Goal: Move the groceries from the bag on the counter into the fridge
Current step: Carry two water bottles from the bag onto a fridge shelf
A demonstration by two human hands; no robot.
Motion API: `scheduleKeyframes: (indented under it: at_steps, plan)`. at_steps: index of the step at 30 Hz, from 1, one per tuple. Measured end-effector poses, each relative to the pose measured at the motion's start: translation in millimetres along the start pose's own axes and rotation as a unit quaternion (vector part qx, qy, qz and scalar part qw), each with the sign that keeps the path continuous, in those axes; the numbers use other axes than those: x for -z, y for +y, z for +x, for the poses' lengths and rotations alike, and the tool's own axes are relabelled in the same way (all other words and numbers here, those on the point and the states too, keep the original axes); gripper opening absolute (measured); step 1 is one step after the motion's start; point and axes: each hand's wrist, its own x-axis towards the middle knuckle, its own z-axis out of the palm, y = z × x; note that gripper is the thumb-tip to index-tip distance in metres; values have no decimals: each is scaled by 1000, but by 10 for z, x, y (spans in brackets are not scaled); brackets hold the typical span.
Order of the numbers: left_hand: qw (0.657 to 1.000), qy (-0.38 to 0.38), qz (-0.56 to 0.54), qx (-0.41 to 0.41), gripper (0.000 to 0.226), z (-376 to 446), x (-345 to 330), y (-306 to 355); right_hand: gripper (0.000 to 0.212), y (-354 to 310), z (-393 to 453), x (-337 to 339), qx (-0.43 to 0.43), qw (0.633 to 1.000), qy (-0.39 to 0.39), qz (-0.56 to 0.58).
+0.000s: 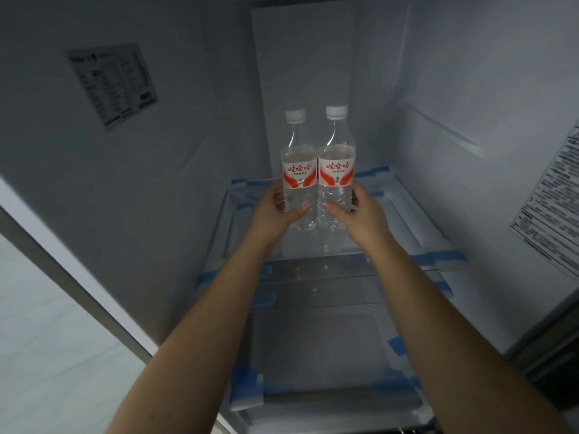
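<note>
Inside fridge [175, 170], two upright touching water bottles [299, 183], one gripped in each hand's fingers [303, 208]

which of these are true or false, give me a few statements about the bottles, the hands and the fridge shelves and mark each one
1. Each hand grips one water bottle. True: the left hand holds the left bottle and the right hand holds the right bottle.
2. The bottles have blue caps. False: both caps are white.
3. The two bottles stand upright, side by side. True.
4. One bottle has its cap off. False: both are capped.
5. Blue tape sits on the glass shelf edges. True.
6. The labels are green. False: they are white and red.
</note>
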Motion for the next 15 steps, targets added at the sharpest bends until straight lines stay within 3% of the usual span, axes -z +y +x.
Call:
scheduleKeyframes:
  at_steps: [8, 15]
  plan:
    - [998, 2, 60, -4, 58, 445, -2, -53, 52, -50, 514, -2, -31, 995, -60, -76]
    - [996, 7, 86, -23, 50, 657, -16, -35, 52, -33, 644, -88, -21, 992, -39, -122]
